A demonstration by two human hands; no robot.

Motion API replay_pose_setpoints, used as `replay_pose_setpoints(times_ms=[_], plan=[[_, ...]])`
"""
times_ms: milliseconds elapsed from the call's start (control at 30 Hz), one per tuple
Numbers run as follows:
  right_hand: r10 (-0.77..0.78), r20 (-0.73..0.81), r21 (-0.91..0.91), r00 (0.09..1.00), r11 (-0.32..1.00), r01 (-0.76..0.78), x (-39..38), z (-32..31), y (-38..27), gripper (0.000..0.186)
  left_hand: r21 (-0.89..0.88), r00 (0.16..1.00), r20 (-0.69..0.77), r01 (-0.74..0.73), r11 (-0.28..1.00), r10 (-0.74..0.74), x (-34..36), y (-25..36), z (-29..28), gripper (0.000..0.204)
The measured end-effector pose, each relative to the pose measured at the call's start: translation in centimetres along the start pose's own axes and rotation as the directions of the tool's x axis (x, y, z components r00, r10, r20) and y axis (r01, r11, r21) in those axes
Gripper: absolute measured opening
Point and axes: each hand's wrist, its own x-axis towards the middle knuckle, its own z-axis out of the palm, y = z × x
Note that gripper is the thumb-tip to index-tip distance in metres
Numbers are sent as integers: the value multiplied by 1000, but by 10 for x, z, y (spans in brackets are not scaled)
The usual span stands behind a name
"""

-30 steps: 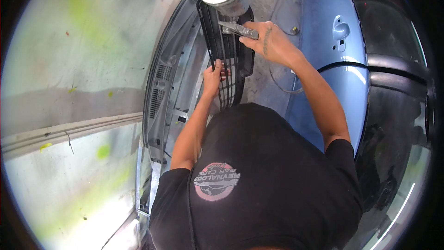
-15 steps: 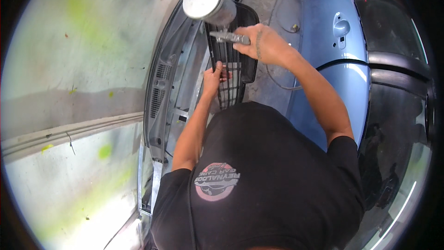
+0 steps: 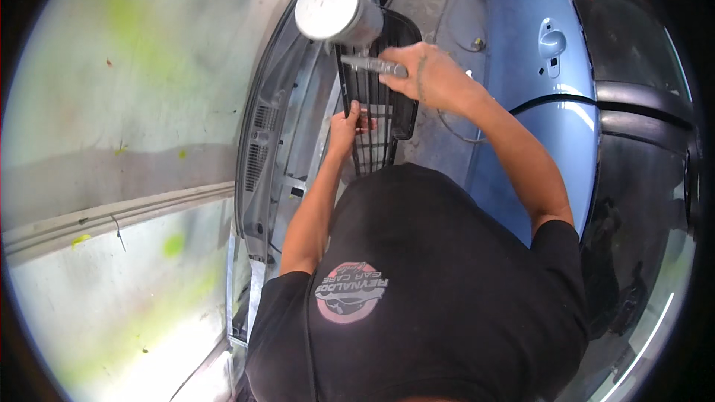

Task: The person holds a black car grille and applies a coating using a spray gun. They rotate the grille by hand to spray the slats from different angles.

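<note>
My right hand (image 3: 434,78) is wrapped round the handle of a metal spray gun (image 3: 374,65). A round pale-topped paint cup (image 3: 329,9) sits on top of the gun, which is held above a black slatted car grille (image 3: 404,97). Lower down, my left hand (image 3: 344,131) grips the near left edge of this grille, thumb on top and fingertips showing between the bars. The trigger and the nozzle tip are too blurred to make out.
Left of the grille stands a dark curved plastic panel (image 3: 259,156) with vents, on a metal frame (image 3: 255,283). A pale paint-spotted wall (image 3: 112,104) rises at far left. On the right is a blue car door (image 3: 514,52). A thin hose (image 3: 456,134) trails across the concrete floor (image 3: 428,152).
The spray gun and my right hand have shifted very slightly toward the right and down. My left hand keeps its hold on the grille; the whole view has shifted a little.
</note>
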Motion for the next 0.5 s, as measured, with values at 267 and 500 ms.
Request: replay_pose_setpoints(times_ms=[267, 500], plan=[[22, 87, -5, 996, 1000, -22, 2, -9, -7, 34, 11, 1000, 19, -17, 1000, 17, 4, -1, -2, 67], [-29, -163, 11, 986, 999, 31, 13, -12, -2, 35, -6, 998, 41, -48, 999, 48, -1, 1, 2, 68]])
